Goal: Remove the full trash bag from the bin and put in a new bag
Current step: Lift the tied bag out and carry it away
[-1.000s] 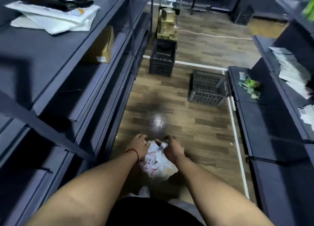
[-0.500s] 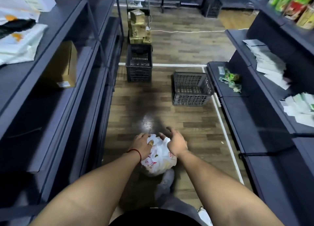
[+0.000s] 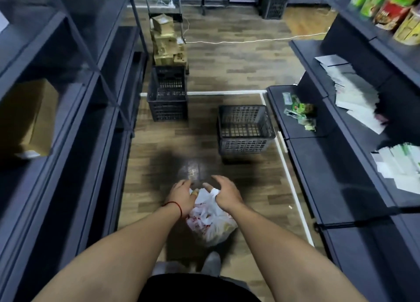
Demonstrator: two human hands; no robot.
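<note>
A full white trash bag (image 3: 211,224) with red print hangs low over the wooden floor, right in front of my feet. My left hand (image 3: 181,196), a red string around its wrist, grips the left side of the bag's gathered top. My right hand (image 3: 226,192) holds the right side of the top; a white twist of plastic shows under its thumb while its other fingers spread forward. The two hands are close together, almost touching. No bin and no new bag are in view.
Dark shelving (image 3: 75,129) lines the left of the aisle and holds a cardboard box (image 3: 27,120). The right-hand shelves (image 3: 341,165) carry papers and packets. Two black crates (image 3: 167,97) (image 3: 245,129) stand on the floor ahead, with a trolley of boxes (image 3: 167,45) behind.
My view has swung to the right along the aisle. Both hands stay on the bag's top, and the right hand's fingers have spread out.
</note>
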